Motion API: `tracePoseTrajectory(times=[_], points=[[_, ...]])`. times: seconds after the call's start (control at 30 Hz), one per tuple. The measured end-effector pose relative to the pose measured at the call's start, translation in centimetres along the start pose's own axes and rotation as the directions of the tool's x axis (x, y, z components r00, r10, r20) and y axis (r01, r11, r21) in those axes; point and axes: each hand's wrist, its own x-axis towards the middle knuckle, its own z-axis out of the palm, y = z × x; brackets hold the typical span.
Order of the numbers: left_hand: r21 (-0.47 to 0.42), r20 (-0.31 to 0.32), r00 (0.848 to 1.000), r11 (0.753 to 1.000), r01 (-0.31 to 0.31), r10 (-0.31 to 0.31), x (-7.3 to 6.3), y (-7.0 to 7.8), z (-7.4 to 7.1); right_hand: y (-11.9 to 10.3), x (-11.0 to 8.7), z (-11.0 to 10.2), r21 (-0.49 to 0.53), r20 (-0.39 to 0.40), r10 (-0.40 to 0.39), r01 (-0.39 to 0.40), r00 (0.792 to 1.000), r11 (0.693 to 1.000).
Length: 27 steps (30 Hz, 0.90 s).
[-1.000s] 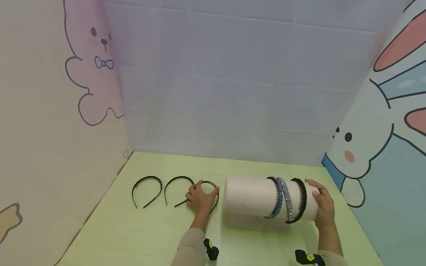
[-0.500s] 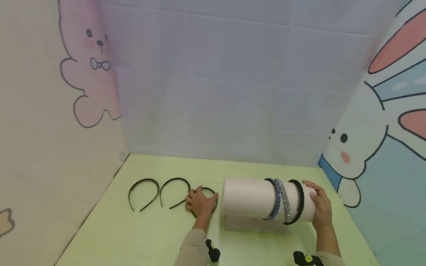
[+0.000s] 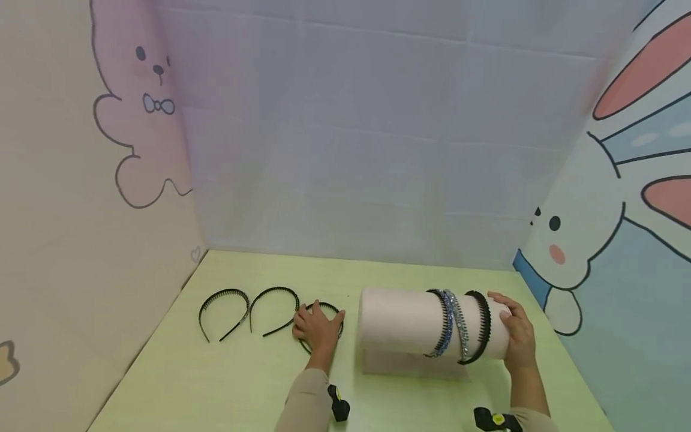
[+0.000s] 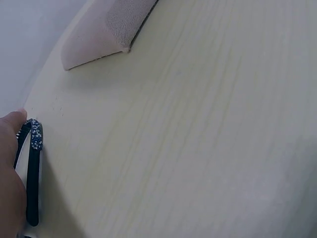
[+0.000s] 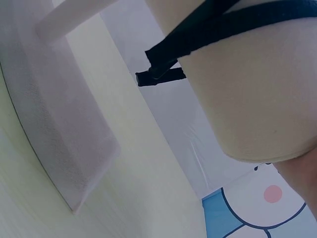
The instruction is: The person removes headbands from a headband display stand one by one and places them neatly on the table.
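My left hand (image 3: pixel 315 329) grips a headband (image 3: pixel 337 337) low over the table, thumb on its right side, fingers on its left. In the left wrist view, the same headband (image 4: pixel 35 136) shows blue and white glitter beside the left hand (image 4: pixel 9 173). Two black toothed headbands lie left of that hand, a nearer one (image 3: pixel 280 288) and a farther one (image 3: pixel 224 293). My right hand (image 3: pixel 518 333) holds the right end of a white headband stand (image 3: pixel 399 321). On its padded roll sit a blue glitter headband (image 3: pixel 445 324), a silver one (image 3: pixel 460 324) and a black one (image 3: pixel 484 327).
The stand's flat base (image 3: pixel 415 365) rests on the pale yellow table (image 3: pixel 227 390). A plain pale wall (image 3: pixel 351 150) closes off the back. Side walls with cartoon animals flank the table, including a rabbit (image 3: pixel 588 240) on the right.
My left hand has shifted left with its headband, and the two headbands beside it have slid left until close together. The right hand stays on the stand. The head view has turned slightly.
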Motion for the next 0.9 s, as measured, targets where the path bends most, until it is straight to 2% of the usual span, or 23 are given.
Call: tracePoseTrajectory(times=[0.1, 0.23, 0.4, 0.53, 0.67, 0.77, 0.9], points=[[0.052, 0.012, 1.0, 0.999, -0.006, 0.006, 0.2, -0.1, 0.0, 0.2, 0.1, 0.2, -0.007, -0.001, 0.007, -0.007, 1.0, 1.0], [0.097, 0.084, 0.996, 0.995, -0.028, 0.02, 0.4, 0.1, -0.4, 0.2, 0.1, 0.3, -0.012, -0.015, 0.017, -0.017, 1.0, 1.0], [0.13, 0.206, 0.977, 0.988, -0.079, 0.051, 0.5, 0.1, -0.9, 0.0, 0.1, 0.3, -0.008, -0.035, 0.03, -0.031, 0.999, 1.0], [0.155, 0.252, 0.964, 0.98, -0.126, 0.084, 0.7, 0.0, -1.0, -0.2, 0.1, 0.2, -0.012, -0.027, 0.028, -0.028, 0.999, 1.0], [0.192, 0.257, 0.957, 0.964, -0.185, 0.133, 1.2, -0.2, -0.8, -0.1, 0.2, 0.1, -0.002, 0.003, 0.003, -0.003, 1.0, 1.0], [0.236, 0.244, 0.957, 0.948, -0.215, 0.157, 1.5, -0.4, -0.7, -0.1, 0.2, 0.1, -0.011, -0.003, 0.002, -0.002, 1.0, 1.0], [0.264, 0.23, 0.961, 0.94, -0.216, 0.156, 1.8, -0.5, -0.6, 0.0, 0.2, 0.1, -0.016, -0.029, 0.018, -0.019, 0.999, 1.0]])
